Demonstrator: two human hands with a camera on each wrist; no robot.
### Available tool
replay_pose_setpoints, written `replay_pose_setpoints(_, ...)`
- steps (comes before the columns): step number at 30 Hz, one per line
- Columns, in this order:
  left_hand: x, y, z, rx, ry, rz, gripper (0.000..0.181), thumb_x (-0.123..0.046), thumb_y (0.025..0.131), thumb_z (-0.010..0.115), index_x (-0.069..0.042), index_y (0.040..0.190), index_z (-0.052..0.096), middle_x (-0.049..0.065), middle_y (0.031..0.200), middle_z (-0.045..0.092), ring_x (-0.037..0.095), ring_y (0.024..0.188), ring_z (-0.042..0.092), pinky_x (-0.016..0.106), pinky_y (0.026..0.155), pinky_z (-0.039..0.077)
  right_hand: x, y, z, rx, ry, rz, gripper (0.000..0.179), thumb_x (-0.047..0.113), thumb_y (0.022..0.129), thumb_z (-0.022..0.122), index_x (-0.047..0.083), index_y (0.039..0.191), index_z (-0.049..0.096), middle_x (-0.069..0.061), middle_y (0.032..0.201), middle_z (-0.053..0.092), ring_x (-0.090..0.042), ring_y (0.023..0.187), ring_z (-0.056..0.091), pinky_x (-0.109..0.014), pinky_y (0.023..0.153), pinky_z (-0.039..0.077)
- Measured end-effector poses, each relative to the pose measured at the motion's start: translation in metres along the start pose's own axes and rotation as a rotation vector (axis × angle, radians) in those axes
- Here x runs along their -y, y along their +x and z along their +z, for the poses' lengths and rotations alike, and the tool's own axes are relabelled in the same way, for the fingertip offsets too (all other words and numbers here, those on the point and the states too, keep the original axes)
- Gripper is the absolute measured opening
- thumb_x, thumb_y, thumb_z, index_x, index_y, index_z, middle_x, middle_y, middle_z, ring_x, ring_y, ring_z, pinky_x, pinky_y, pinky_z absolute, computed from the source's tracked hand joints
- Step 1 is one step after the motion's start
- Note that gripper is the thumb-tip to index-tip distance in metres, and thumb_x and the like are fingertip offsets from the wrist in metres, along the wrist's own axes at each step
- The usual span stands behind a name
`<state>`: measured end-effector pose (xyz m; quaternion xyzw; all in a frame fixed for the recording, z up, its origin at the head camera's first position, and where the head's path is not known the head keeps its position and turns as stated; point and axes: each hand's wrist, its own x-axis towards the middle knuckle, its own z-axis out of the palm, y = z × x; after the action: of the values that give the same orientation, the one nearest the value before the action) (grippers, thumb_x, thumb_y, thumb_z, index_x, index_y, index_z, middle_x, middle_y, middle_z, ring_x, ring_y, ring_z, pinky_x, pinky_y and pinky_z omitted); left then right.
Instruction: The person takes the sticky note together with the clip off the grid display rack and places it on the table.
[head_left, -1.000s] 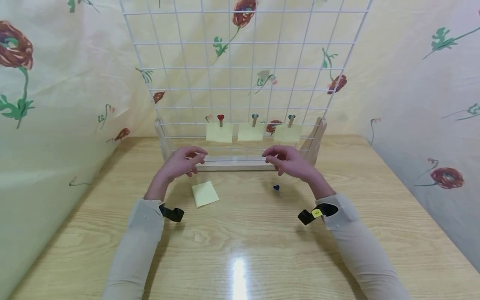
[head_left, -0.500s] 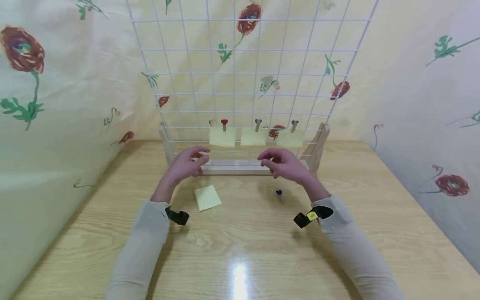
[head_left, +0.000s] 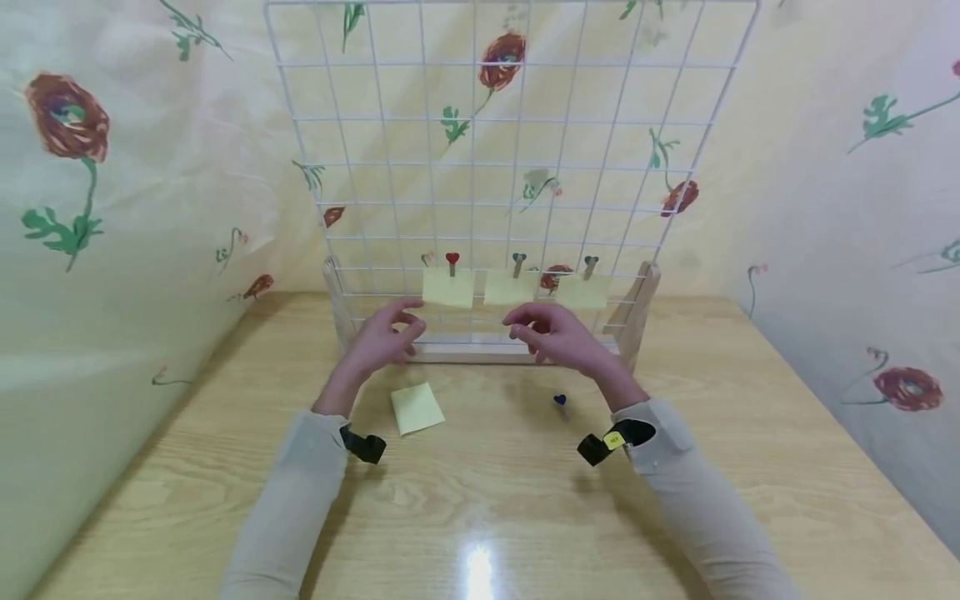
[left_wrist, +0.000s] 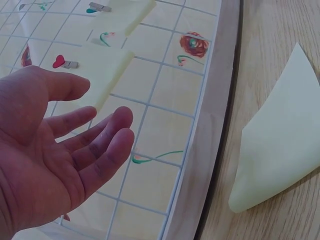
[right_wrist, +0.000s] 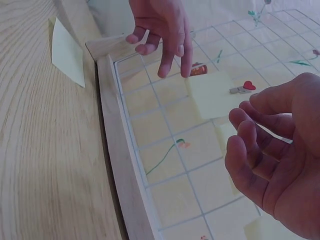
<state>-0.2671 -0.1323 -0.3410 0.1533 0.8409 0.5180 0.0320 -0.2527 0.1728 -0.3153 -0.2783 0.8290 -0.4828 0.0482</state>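
Note:
Three pale yellow paper notes hang in a row on a white wire grid (head_left: 472, 165). A small clothespin with a red heart (head_left: 452, 259) grips the left note (head_left: 448, 288). Teal-heart clothespins hold the middle note (head_left: 510, 287) and the right note (head_left: 582, 292). My left hand (head_left: 381, 340) hovers at the lower left of the left note, fingers loosely bent and holding nothing. Below the middle note floats my right hand (head_left: 561, 337), its fingers loosely curled around nothing. On the table, a loose yellow note (head_left: 417, 409) lies near the left wrist, and a blue-heart clothespin (head_left: 560, 401) below the right hand.
The grid stands in a wooden base (head_left: 480, 357) with side posts, such as the right post (head_left: 636, 310), at the back of the wooden table (head_left: 465, 483). Flower-printed cloth (head_left: 150, 167) surrounds the table behind and at the sides.
My right hand has drifted left, from below the right note toward the middle one. The left hand stays near the left note. The head view has tilted up slightly.

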Motion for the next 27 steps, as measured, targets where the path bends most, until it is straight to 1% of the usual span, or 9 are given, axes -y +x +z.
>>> replay_pose_setpoints(3,0.001,0.001,0.003,-0.009,0.0,0.003,0.047,-0.024,0.097,0.057,-0.014,0.141,0.044,0.019,0.122,0.058,0.026,0.075,0.066,0.044,0.062,0.057,0.001,0.002,0.003,-0.007,-0.007,-0.009,0.023,0.014,0.098,0.056,0.003,0.117,0.062,-0.019,0.101,0.061,-0.022,0.064,0.052,-0.031,0.054,0.053)
replay_pose_setpoints(6,0.002,0.0,0.005,-0.015,0.006,-0.001,0.046,-0.025,0.097,0.057,-0.015,0.14,0.045,0.018,0.121,0.059,0.024,0.073,0.066,0.046,0.063,0.057,0.003,0.004,0.007,-0.017,-0.02,-0.017,0.022,0.014,0.098,0.056,0.003,0.116,0.062,-0.016,0.1,0.062,-0.022,0.064,0.052,-0.031,0.054,0.053)
replay_pose_setpoints(7,0.002,0.0,0.005,-0.017,0.006,-0.003,0.046,-0.025,0.097,0.057,-0.015,0.14,0.045,0.018,0.121,0.059,0.024,0.073,0.066,0.049,0.064,0.056,0.003,0.005,0.007,-0.018,-0.022,-0.02,0.022,0.014,0.098,0.056,0.003,0.116,0.062,-0.016,0.1,0.063,-0.024,0.064,0.053,-0.031,0.054,0.053)
replay_pose_setpoints(10,0.003,0.0,0.005,-0.037,0.002,0.002,0.045,-0.024,0.097,0.058,-0.015,0.139,0.047,0.017,0.12,0.06,0.024,0.071,0.065,0.048,0.063,0.057,0.005,0.009,0.01,-0.023,-0.031,-0.041,0.024,0.013,0.098,0.056,0.001,0.117,0.061,-0.012,0.099,0.064,-0.033,0.066,0.054,-0.031,0.054,0.053)
replay_pose_setpoints(12,0.003,0.0,0.005,-0.054,-0.001,0.012,0.045,-0.024,0.097,0.057,-0.014,0.139,0.047,0.017,0.119,0.06,0.024,0.071,0.065,0.043,0.061,0.057,0.007,0.013,0.012,-0.027,-0.035,-0.061,0.023,0.012,0.097,0.056,0.001,0.117,0.062,-0.011,0.099,0.064,-0.035,0.066,0.054,-0.032,0.053,0.053)
replay_pose_setpoints(18,0.003,0.001,0.008,-0.113,-0.03,0.024,0.041,-0.023,0.097,0.056,-0.015,0.137,0.049,0.016,0.115,0.062,0.023,0.069,0.065,0.032,0.056,0.056,0.013,0.021,0.017,-0.056,-0.052,-0.07,0.02,0.013,0.096,0.057,0.009,0.115,0.063,-0.009,0.096,0.065,-0.022,0.059,0.054,-0.048,0.056,0.054)
replay_pose_setpoints(20,0.002,0.001,0.01,-0.136,-0.037,0.027,0.04,-0.022,0.097,0.056,-0.016,0.136,0.05,0.015,0.115,0.063,0.024,0.068,0.066,0.031,0.056,0.055,0.015,0.023,0.019,-0.067,-0.056,-0.07,0.021,0.014,0.096,0.058,0.01,0.115,0.063,-0.009,0.096,0.065,-0.02,0.058,0.053,-0.049,0.056,0.054)
replay_pose_setpoints(24,0.002,0.002,0.014,-0.172,-0.052,0.028,0.042,-0.022,0.096,0.057,-0.017,0.137,0.048,0.015,0.117,0.064,0.026,0.069,0.067,0.031,0.056,0.056,0.018,0.028,0.022,-0.083,-0.057,-0.083,0.025,0.015,0.096,0.058,0.006,0.119,0.061,-0.01,0.097,0.065,-0.022,0.058,0.053,-0.045,0.054,0.054)
replay_pose_setpoints(27,0.001,0.003,0.016,-0.177,-0.067,0.029,0.046,-0.022,0.096,0.057,-0.018,0.14,0.045,0.016,0.12,0.062,0.025,0.069,0.067,0.031,0.056,0.056,0.02,0.031,0.024,-0.096,-0.052,-0.085,0.028,0.014,0.096,0.058,0.004,0.122,0.06,-0.01,0.097,0.065,-0.022,0.057,0.053,-0.048,0.055,0.054)
